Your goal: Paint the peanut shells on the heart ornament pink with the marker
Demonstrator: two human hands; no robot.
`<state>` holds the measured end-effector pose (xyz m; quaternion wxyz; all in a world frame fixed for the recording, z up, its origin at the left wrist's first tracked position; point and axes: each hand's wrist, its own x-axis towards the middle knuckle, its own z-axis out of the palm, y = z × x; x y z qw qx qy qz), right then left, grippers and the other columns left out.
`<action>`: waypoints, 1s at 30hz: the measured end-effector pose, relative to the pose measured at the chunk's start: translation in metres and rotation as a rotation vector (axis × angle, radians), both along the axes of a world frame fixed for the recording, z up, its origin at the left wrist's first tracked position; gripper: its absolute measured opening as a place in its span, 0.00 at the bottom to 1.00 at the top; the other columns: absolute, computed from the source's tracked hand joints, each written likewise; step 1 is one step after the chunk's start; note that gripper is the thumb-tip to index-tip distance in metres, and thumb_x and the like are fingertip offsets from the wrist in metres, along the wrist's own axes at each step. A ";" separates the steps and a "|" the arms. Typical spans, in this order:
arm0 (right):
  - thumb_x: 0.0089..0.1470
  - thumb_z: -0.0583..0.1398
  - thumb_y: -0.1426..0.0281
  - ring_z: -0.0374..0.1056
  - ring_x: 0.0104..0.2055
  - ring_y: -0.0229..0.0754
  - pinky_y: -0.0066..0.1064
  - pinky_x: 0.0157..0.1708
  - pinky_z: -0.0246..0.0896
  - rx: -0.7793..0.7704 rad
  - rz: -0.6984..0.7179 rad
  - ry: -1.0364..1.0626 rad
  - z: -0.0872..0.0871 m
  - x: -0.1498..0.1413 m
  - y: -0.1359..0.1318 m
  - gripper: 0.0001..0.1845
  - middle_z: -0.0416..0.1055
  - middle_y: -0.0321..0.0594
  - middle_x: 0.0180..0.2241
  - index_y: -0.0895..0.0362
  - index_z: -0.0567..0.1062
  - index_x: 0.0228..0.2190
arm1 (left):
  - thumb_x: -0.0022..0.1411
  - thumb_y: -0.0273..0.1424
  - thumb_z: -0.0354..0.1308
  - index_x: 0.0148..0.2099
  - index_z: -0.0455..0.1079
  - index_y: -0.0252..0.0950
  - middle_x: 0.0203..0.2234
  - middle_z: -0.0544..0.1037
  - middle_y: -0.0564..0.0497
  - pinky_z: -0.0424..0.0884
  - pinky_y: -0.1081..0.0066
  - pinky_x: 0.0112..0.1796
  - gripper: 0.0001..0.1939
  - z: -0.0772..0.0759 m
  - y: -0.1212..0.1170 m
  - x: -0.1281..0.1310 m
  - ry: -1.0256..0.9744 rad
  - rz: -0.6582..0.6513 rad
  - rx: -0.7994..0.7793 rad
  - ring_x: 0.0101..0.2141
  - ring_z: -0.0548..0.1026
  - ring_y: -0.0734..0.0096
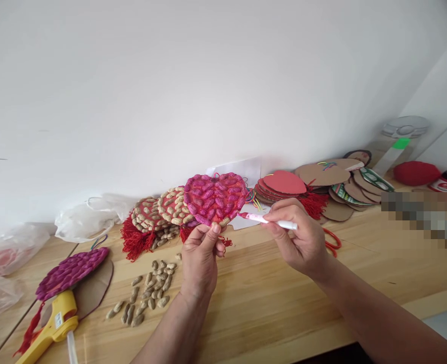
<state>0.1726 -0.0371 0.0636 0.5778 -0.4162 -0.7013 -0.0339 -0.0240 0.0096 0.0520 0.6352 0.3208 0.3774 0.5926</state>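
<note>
My left hand (200, 258) pinches the lower tip of a heart-shaped piece covered in pink-painted peanuts (215, 198), holding it upright above the wooden table (268, 303). My right hand (301, 237) grips a white marker pen (270, 219) with a pink tip, and that tip touches the heart's right edge. Behind the heart lie unpainted peanut hearts (166, 208) with red tassels.
Loose peanuts (147, 296) lie scattered in front of my left arm. A yellow glue gun (54, 323) and another painted heart (71, 272) sit at the left. Red and brown cardboard hearts (284, 183) are stacked at the right. Plastic bags (87, 217) rest by the wall.
</note>
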 end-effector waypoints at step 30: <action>0.60 0.61 0.75 0.69 0.39 0.42 0.38 0.41 0.64 -0.042 -0.047 0.049 -0.003 0.002 0.002 0.08 0.71 0.38 0.36 0.53 0.73 0.41 | 0.41 0.37 0.79 0.30 0.69 0.34 0.18 0.73 0.59 0.61 0.81 0.19 0.22 -0.007 0.004 0.000 0.021 0.008 0.056 0.16 0.67 0.83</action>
